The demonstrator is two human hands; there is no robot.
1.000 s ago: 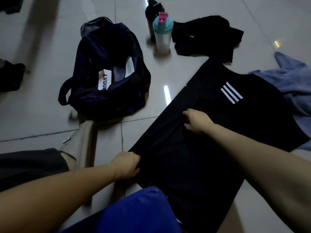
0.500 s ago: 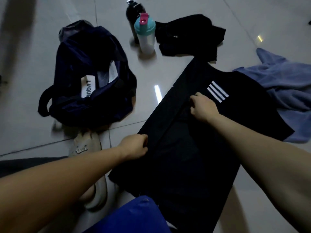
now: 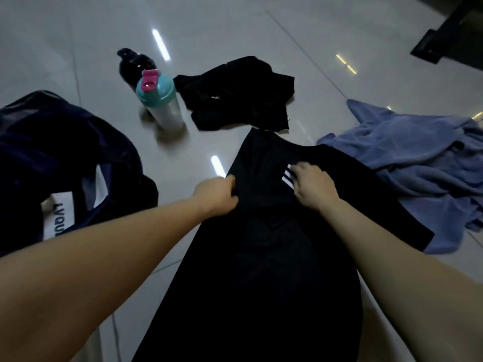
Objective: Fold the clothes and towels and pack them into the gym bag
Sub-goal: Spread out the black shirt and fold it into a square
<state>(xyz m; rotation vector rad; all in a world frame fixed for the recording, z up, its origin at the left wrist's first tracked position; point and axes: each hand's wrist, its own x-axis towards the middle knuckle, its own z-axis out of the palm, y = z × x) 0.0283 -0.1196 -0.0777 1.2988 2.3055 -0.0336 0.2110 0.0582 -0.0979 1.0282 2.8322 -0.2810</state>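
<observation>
Head cam: the long black fabric T-shirt with three white stripes [image 3: 274, 257] lies spread on the glossy grey floor tiles [image 3: 261, 35]. The left hand [image 3: 217, 195] has its fingers clenched on the shirt's left edge. The right hand [image 3: 313, 189] has its fingers curled into the cloth right at the stripes. The slumped navy fabric gym bag [image 3: 65, 152] sits left of the left fingers. A crumpled blue towel [image 3: 418, 165] is right of the right fingers. Past the fingertips there's a clear plastic shaker bottle with a teal lid [image 3: 162, 103].

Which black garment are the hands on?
The striped black shirt, spread flat: left hand pinches its edge, right hand rests on it. The crumpled black garment is unheld.
</observation>
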